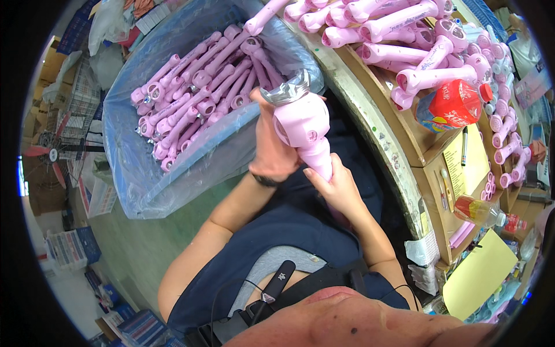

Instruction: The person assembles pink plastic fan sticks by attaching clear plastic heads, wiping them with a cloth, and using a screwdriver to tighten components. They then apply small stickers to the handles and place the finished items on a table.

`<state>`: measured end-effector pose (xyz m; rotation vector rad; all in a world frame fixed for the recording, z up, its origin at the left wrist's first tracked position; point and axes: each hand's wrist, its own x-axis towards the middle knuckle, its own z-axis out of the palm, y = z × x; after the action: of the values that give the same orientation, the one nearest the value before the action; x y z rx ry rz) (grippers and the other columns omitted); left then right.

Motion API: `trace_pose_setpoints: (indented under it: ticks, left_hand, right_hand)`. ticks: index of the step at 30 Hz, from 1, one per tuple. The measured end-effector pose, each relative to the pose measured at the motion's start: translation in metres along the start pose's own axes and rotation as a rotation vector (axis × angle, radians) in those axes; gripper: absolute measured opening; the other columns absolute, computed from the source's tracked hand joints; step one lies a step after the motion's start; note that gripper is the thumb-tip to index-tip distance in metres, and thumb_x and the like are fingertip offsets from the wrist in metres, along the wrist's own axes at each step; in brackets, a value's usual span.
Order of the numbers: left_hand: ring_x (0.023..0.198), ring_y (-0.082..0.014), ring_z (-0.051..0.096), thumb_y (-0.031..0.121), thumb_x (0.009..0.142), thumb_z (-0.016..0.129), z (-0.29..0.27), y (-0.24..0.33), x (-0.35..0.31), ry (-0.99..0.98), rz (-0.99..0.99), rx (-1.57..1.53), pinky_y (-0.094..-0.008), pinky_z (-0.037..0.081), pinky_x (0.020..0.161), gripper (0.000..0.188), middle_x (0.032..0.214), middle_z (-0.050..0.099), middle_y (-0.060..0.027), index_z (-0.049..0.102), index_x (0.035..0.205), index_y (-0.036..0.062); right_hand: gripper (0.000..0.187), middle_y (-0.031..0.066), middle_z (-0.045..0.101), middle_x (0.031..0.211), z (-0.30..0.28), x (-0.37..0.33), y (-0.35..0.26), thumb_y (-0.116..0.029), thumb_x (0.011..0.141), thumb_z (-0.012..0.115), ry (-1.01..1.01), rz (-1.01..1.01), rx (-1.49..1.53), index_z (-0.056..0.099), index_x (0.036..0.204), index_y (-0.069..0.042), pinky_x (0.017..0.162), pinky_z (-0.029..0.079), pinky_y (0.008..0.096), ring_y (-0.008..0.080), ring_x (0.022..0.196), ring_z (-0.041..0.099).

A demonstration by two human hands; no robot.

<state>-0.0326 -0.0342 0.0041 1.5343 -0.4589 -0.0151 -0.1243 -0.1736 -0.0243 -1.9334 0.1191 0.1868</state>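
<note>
In front of my body I hold a pink plastic wand [302, 122] with a wide, rounded head and a narrower handle. A shiny silvery piece [289, 91] sits at the far end of its head. My right hand [341, 188] is closed around the handle, its thumb along the near side. My left hand [272, 144] is against the left side of the head, its fingers partly hidden behind it. Beyond my left arm stands a large bin lined with a blue plastic bag [191, 188], holding many similar pink wands [196, 95].
Along my right runs a worktable edge [378, 136] with wooden trays. More pink wands [399, 43] are heaped there, beside a red-labelled bottle [454, 104]. Nearer are yellow paper [462, 162], a pen [465, 146] and a clear bottle [480, 211]. A fan [53, 155] stands far left.
</note>
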Motion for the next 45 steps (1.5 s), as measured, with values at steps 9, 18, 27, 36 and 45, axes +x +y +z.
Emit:
trace_pose_setpoints:
  ticks: [9,18,27,36,45]
  left_hand:
    - [0.102,-0.0210,0.055,0.029,0.089,0.058,-0.020,0.011,0.006,-0.162,0.093,0.019,-0.0334,0.041,0.095,0.048,0.114,0.057,-0.0110,0.043,0.123,-0.0001]
    - [0.097,-0.0145,0.057,0.018,0.090,0.058,0.002,-0.016,0.004,0.379,-0.115,-0.725,-0.0287,0.047,0.085,0.036,0.105,0.059,-0.0099,0.041,0.119,0.0031]
    - [0.100,-0.0223,0.058,0.047,0.094,0.044,-0.009,-0.024,-0.004,0.022,-0.222,-0.063,-0.0363,0.046,0.088,0.047,0.106,0.063,-0.0073,0.055,0.116,0.0070]
    - [0.111,-0.0226,0.053,0.060,0.091,0.037,-0.020,-0.005,-0.001,-0.024,-0.581,-1.300,-0.0348,0.039,0.097,0.062,0.117,0.059,-0.0071,0.051,0.123,0.0084]
    - [0.100,-0.0218,0.058,0.056,0.090,0.044,-0.015,-0.004,0.006,-0.009,-0.526,-1.212,-0.0360,0.046,0.087,0.059,0.110,0.062,-0.0088,0.055,0.117,0.0046]
  right_hand:
    - [0.042,0.0063,0.055,0.065,-0.012,-0.002,0.018,-0.041,0.086,0.064,-0.511,0.214,0.659,0.049,0.096,-0.002,0.048,0.047,0.0281,0.0146,0.050,0.054]
    - [0.054,0.0113,0.056,0.061,0.001,0.013,0.032,-0.057,0.091,0.046,-0.589,0.358,1.127,0.051,0.097,-0.003,0.045,0.046,0.0276,0.0184,0.046,0.054]
    - [0.042,0.0087,0.058,0.075,-0.007,0.002,0.008,-0.025,0.079,0.073,-0.358,0.181,0.370,0.048,0.103,-0.001,0.052,0.049,0.0308,0.0147,0.058,0.059]
    - [0.041,0.0071,0.052,0.062,-0.008,0.005,0.024,-0.025,0.075,0.076,-0.739,0.271,1.078,0.049,0.096,-0.003,0.044,0.044,0.0275,0.0151,0.048,0.050]
    - [0.041,0.0057,0.053,0.065,-0.010,0.005,0.022,-0.026,0.075,0.076,-0.674,0.288,0.994,0.050,0.098,-0.003,0.046,0.047,0.0276,0.0142,0.053,0.054]
